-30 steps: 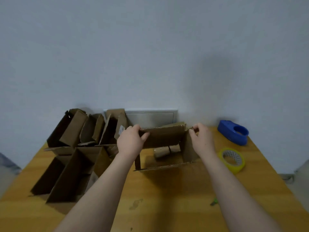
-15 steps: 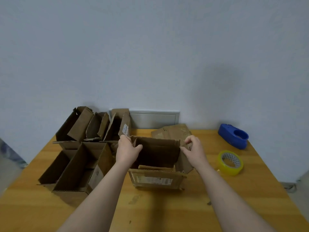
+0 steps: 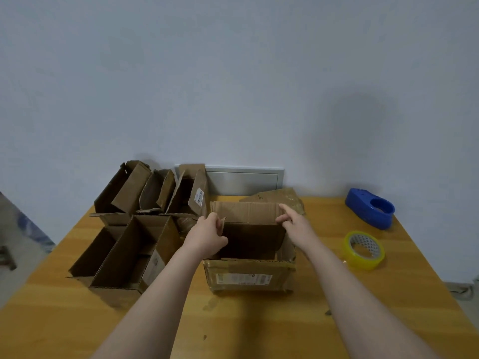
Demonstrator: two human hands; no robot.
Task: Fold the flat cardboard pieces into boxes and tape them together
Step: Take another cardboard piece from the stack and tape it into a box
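wooden table, grey wall, white panel

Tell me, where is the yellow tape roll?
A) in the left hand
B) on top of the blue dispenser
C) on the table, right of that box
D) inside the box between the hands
C: the tape roll lies on the table, right of the box and nearer than the dispenser, touching neither.

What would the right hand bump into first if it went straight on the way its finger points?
Probably the upright far flap of the cardboard box: the right hand points away and slightly left, its index fingertip right at that flap's top corner. Whether they already touch is unclear.
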